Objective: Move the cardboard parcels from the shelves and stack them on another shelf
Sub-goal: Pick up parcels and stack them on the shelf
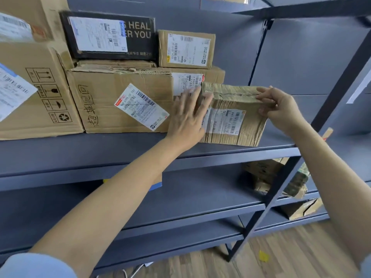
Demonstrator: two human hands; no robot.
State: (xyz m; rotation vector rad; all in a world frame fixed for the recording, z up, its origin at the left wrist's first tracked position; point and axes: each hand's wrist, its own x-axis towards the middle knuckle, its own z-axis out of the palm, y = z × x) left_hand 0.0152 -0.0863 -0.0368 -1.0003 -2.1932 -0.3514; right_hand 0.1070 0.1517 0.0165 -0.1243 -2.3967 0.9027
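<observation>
A small taped cardboard parcel (pixel 234 115) with a white label stands on the grey shelf (pixel 100 151), right of a stack of boxes. My left hand (pixel 187 115) lies flat with straight fingers against the parcel's left front. My right hand (pixel 281 109) pinches the parcel's upper right corner between thumb and fingers. Left of it sits a wide brown box (pixel 124 101) with handwriting and a slanted label. On top of that box are a black box (pixel 110 35) and a small brown box (pixel 185 49).
A large carton (pixel 34 91) with handling symbols fills the shelf's left end. Lower shelves (pixel 190 195) hold more parcels (pixel 267 173) at the right. A dark metal upright (pixel 281 183) stands in front on the right. Wooden floor (pixel 291 255) lies below.
</observation>
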